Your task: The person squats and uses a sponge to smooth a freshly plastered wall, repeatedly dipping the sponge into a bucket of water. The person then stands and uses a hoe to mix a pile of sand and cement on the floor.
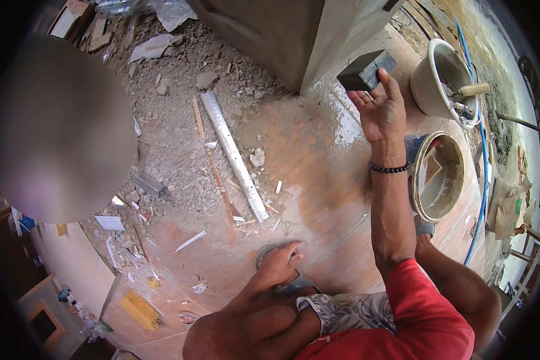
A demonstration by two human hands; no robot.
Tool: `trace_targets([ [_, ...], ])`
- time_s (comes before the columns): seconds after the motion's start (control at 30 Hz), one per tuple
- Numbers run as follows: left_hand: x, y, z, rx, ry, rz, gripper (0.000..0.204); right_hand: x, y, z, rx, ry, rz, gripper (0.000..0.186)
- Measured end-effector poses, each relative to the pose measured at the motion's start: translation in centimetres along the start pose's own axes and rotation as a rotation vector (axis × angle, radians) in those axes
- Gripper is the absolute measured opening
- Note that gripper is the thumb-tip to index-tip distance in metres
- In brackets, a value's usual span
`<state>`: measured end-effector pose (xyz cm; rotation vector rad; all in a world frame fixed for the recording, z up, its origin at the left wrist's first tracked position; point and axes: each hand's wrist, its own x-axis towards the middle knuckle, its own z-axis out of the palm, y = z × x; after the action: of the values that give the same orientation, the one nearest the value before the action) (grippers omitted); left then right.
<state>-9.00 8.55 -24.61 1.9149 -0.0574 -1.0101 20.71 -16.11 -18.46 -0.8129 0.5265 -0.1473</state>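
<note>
My right hand (385, 114) is raised at the end of an outstretched arm, with a beaded bracelet at its wrist. It grips a dark grey rectangular block (361, 73), thumb on one side and fingers underneath. The block is beside the lower corner of a grey plastered column (309, 54), and I cannot tell whether they touch. Low in front of me, my left hand (280, 263) hangs loosely over my sandalled foot, its fingers relaxed and apart, with nothing visible in them. Wet patches (309, 150) darken the reddish floor below the column.
Right of my forearm is a bucket of cloudy water (443, 201). Beyond it leans a pale bucket (426, 84) with a wooden-handled tool (474, 89). A blue hose (482, 174) runs alongside. A whitish metal strip (234, 156) lies among rubble. A blurred oval hides the left.
</note>
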Motion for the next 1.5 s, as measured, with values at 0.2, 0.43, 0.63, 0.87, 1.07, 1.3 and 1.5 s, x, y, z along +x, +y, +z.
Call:
trace_targets([
  [0.2, -0.9, -0.1, 0.0, 0.03, 0.079, 0.009, 0.038, 3.0, 7.3, -1.6, -0.08, 0.105, 0.174, 0.033],
  [0.43, -1.0, -0.3, 0.6, 0.05, 0.126, 0.014, 0.038, 4.3, 8.6, 1.7, -0.051, 0.184, 0.074, 0.041],
  [0.63, -1.0, -0.5, 0.9, 0.025, 0.148, -0.018, 0.038, -3.3, -1.1, 12.9, -0.079, 0.119, -0.301, 0.019],
  [0.87, 0.3, 0.5, -0.4, -0.108, 0.02, -0.094, 0.037, -11.7, -14.7, 18.5, -0.026, -0.464, -0.945, 0.016],
  [1.07, -0.6, 0.4, -0.5, -0.28, 0.08, -0.103, 0.036, -3.7, -7.7, 7.3, -0.087, -0.14, -0.331, 0.043],
  [1.3, -1.3, -1.9, 1.3, -0.396, 0.188, -0.081, 0.036, 3.3, 6.8, -3.2, -0.14, 0.149, 0.173, 0.032],
  [1.5, -1.7, -1.8, 1.5, -0.456, 0.225, -0.071, 0.036, 4.6, 9.3, 0.4, -0.171, 0.157, 0.141, 0.025],
])
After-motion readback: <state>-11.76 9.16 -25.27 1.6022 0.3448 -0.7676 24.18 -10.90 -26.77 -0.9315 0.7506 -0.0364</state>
